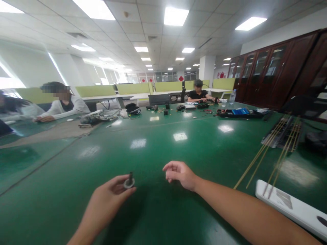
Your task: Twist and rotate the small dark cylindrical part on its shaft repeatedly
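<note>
My left hand [111,194] grips a small round part [129,183] between thumb and fingers. This part has a pale grey ring-like base and a dark post standing up from it; its exact kind cannot be made out. To its right, my right hand [180,174] hovers over the green table [153,217] with fingers loosely curled and the thumb a little apart from them. Nothing shows in that hand, though its palm side is partly hidden. A gap of green surface separates the two hands.
Thin yellowish sticks [260,153] reach over the table at right, past a long white device [293,207] near my right forearm. Electronics and a black tray [237,114] line the far side, near a bottle [232,97]. A person [199,93] sits opposite; others sit at left.
</note>
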A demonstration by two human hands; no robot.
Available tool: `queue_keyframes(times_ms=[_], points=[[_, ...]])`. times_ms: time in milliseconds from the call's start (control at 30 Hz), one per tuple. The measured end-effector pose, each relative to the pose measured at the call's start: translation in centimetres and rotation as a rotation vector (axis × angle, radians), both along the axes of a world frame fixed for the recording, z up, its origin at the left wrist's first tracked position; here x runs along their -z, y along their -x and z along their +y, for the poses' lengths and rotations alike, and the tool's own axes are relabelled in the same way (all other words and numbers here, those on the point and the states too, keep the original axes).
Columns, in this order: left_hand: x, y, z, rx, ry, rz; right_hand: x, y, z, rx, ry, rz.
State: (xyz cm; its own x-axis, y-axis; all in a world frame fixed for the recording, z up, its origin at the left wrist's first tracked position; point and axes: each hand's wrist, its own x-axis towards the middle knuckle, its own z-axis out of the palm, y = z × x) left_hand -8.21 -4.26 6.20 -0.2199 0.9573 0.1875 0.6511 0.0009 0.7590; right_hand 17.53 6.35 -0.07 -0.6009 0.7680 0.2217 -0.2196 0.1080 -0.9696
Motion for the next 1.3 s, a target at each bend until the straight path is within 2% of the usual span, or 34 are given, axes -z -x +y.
queue_keyframes(times_ms=[33,133,233,367,467,600,1000,1300], points=[[0.4,-1.3,1.6,0.065,0.056,-0.026,0.1,0.0,0.0,0.064,-0.067,-0.044],[1.7,-4.6,5.3,0.148,0.028,0.071,0.4,-0.1,-0.2,0.232,-0.284,-0.280],[3.0,-5.8,6.8,0.209,-0.024,0.106,0.7,0.1,-0.4,0.292,-0.402,-0.423],[4.2,-5.4,6.8,0.304,-0.076,0.069,0.6,0.3,-0.5,0.309,-0.428,-0.461],[4.6,-5.1,6.6,0.290,-0.042,-0.014,0.3,0.3,-0.6,0.302,-0.452,-0.479],[4.4,-5.3,6.5,0.317,-0.008,-0.009,0.0,0.3,-0.7,0.300,-0.471,-0.471],[4.4,-5.7,6.4,0.335,-0.033,-0.006,-0.4,0.4,-1.0,0.331,-0.441,-0.472],[4.4,-5.6,6.2,0.363,-0.041,-0.001,-0.1,0.5,-0.7,0.284,-0.341,-0.455]])
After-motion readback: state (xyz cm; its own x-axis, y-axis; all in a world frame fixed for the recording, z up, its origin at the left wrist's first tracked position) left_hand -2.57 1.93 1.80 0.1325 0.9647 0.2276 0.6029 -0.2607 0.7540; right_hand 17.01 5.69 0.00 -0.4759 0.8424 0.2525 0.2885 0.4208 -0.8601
